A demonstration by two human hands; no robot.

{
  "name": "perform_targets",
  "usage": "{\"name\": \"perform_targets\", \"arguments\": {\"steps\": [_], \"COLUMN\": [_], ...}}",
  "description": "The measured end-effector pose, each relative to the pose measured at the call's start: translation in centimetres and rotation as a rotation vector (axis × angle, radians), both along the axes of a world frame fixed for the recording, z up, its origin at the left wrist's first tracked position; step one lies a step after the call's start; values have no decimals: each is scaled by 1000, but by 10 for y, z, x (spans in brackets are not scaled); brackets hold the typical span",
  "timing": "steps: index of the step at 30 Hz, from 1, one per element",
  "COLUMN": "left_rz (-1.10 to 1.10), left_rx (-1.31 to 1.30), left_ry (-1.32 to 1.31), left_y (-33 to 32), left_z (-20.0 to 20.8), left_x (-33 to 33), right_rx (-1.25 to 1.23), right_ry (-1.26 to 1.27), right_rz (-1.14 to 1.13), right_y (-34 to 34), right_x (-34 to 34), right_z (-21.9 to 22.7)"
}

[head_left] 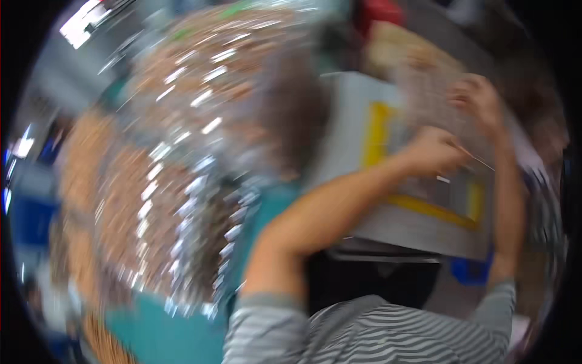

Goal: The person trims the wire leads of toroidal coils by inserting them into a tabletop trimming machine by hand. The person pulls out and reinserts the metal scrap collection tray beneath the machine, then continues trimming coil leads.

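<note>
Motion blur smears the whole head view. My left hand (439, 151) is over a grey board (339, 142) marked with a yellow frame (376, 136). Its fingers are closed, and a thin light sliver (482, 162) sticks out beside them; its kind is too blurred to tell. Farther off and to the right, my right hand (480, 100) is raised with fingers curled together. Whatever it holds, if anything, is hidden. The two hands are apart.
Left of the board, shiny clear plastic bags (212, 109) full of brownish pieces lie heaped on a teal surface (163, 330). A tan, blurred item (412, 51) and a red thing (382, 12) are beyond the board. Something blue (470, 270) is near my right forearm.
</note>
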State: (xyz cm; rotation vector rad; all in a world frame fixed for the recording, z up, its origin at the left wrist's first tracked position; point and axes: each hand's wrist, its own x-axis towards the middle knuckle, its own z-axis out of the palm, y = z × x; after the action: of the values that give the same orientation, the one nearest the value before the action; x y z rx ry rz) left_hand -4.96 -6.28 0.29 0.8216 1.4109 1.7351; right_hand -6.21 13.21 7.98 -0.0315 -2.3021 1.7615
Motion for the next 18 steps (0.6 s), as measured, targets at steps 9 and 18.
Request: {"name": "perform_targets", "arguments": {"steps": [9, 18], "left_rz": [-71, -65], "left_rx": [390, 324], "left_ry": [-589, -493], "left_y": [34, 25], "left_z": [22, 21], "left_x": [2, -1], "right_rx": [456, 1070], "right_ry": [-56, 263], "right_rz": [-159, 28], "right_y": [16, 1], "right_x": [148, 149], "right_z": [0, -24]}}
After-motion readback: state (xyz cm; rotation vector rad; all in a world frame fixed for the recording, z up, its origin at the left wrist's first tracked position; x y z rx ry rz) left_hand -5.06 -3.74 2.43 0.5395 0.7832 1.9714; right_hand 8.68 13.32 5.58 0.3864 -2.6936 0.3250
